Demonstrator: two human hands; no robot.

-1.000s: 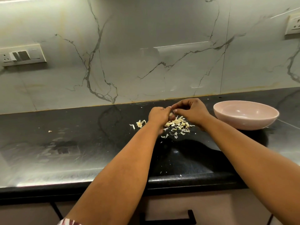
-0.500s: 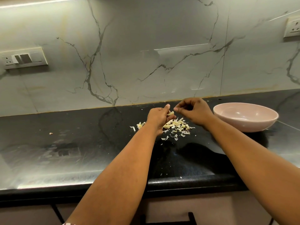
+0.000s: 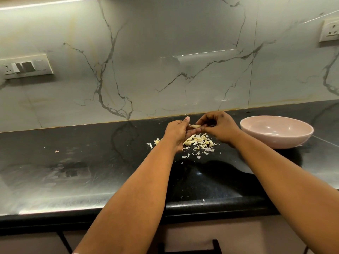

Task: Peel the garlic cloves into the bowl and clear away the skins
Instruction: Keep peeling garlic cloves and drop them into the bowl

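While the left hand [image 3: 177, 132] and right hand [image 3: 219, 126] pinch one garlic clove [image 3: 195, 126] between curled fingertips, loose cloves and skins [image 3: 197, 143] lie just beneath.

Both hands [image 3: 200, 128] have closed together again on one garlic clove [image 3: 195, 126].

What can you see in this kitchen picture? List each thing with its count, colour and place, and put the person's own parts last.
bowl: one, pink, on the counter at right; nothing visible inside
garlic pile: one heap of cloves and skins, cream, on the counter below the hands
held clove: one, cream, between both hands
counter: one, black
switch plate: one, white, wall at left
socket: one, white, wall at right
left hand: fingers pinch the clove
right hand: fingers pinch the clove
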